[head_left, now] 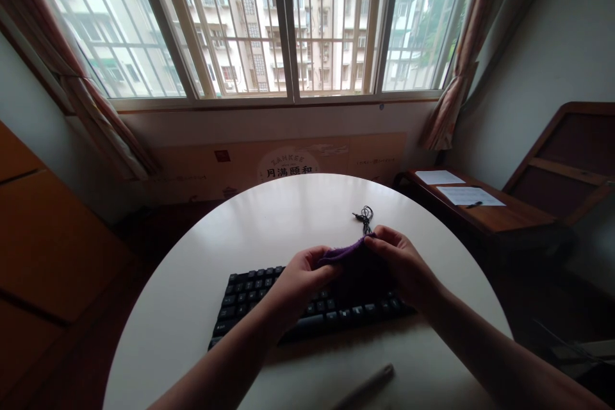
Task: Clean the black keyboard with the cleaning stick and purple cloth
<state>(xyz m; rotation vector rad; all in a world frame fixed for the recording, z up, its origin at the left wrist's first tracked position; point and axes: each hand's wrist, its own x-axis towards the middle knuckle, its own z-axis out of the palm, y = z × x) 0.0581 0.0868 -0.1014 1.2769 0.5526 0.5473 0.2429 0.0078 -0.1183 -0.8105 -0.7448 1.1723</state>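
Both my hands hold a purple cloth pouch (346,254) by its top edge above a black keyboard (254,298) on a round white table (269,218). My left hand (300,282) pinches the pouch's left end, fingers closed on the fabric. My right hand (401,262) grips the right end. A black drawstring (366,218) runs from that end and lies looped on the table just beyond my fingers. The pouch hangs down over the keyboard's right half and hides those keys.
A dark pen-like stick (368,385) lies near the table's front edge. A low wooden side table (509,221) with white papers (468,195) stands to the right. A barred window (283,19) and curtains fill the back wall; a printed cardboard sheet (288,163) leans below it.
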